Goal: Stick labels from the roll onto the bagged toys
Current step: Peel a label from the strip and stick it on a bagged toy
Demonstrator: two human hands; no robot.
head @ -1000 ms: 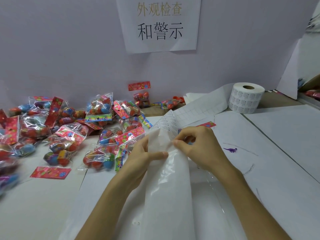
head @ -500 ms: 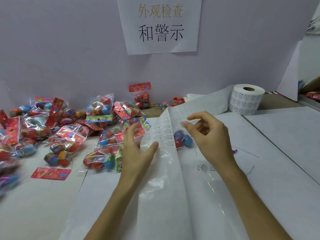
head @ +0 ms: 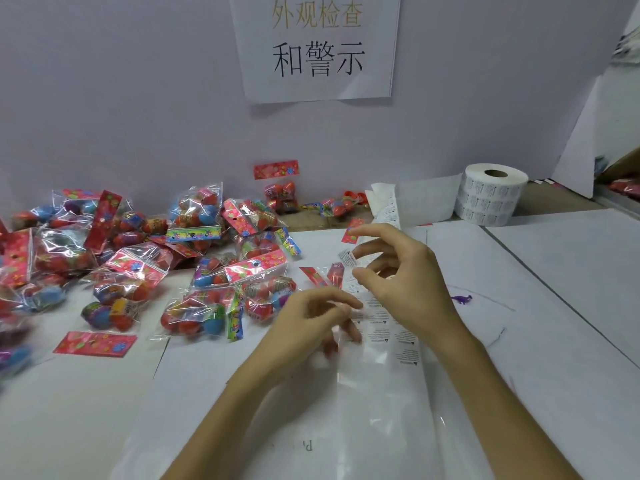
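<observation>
**A:** Where is the label (head: 348, 259)?

**B:** Off the strip (head: 384, 327), at the fingertips of the right hand (head: 398, 282), left of the roll (head: 491, 195) and nearer us. That grip is almost together on it, thumb below and a finger above. The index finger stands clear.

**A:** And the left hand (head: 308, 320)?

**B:** Farther from the roll, fingers loosely curled over the strip. It's blurred, so I cannot tell whether its grip has anything.

**A:** Which bag takes it?

**B:** I'd judge the bag (head: 335, 274) just beside the label, on the side away from the roll, with its red header showing. The pile of bags (head: 207, 271) lies much farther from the roll, on the bench (head: 554, 306).

**A:** How to do it well?

**B:** Touch only a corner of the label, so the glue stays clean. Let the left hand pin the bag, because the film looks slippery. Choose a flat patch, not the header or a bulge. Lay one edge down first, then wipe across so no crease forms.
</observation>
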